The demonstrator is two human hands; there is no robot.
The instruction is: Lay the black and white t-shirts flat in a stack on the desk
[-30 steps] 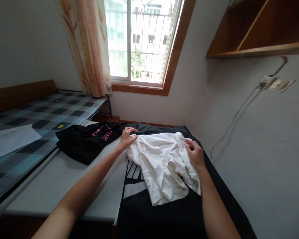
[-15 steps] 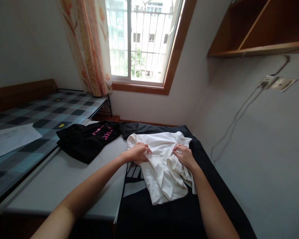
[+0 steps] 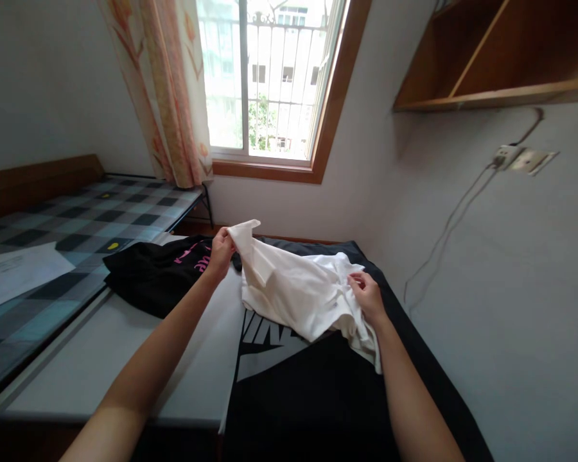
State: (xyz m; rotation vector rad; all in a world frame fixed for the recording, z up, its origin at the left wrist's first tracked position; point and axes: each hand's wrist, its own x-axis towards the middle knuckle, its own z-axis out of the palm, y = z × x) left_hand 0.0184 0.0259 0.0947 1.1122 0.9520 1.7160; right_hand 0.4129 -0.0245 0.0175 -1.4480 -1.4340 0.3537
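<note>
A rumpled white garment, seemingly a shirt (image 3: 293, 282), is stretched between my two hands. My left hand (image 3: 221, 252) pinches one corner and holds it raised off the surface at the upper left. On the garment's right part, my right hand (image 3: 366, 295) grips the bunched fabric with fingers closed. Beneath lies a black cloth (image 3: 313, 398) with a grey NIKE print, partly covered by the white fabric. To the left, a folded black garment with pink lettering (image 3: 154, 276) rests behind my left forearm.
A white board-like surface (image 3: 77, 359) carries the clothes. Left of it is a checkered mattress (image 3: 77, 218) with paper sheets (image 3: 19, 276). A wall with a socket and cable (image 3: 505, 156) rises at the right, below a wooden shelf (image 3: 491, 96). Ahead are a curtain (image 3: 168, 96) and a barred window.
My left hand has moved up and left, lifting a corner of the white garment and pulling its front part away from the NIKE print. My right hand has shifted slightly right.
</note>
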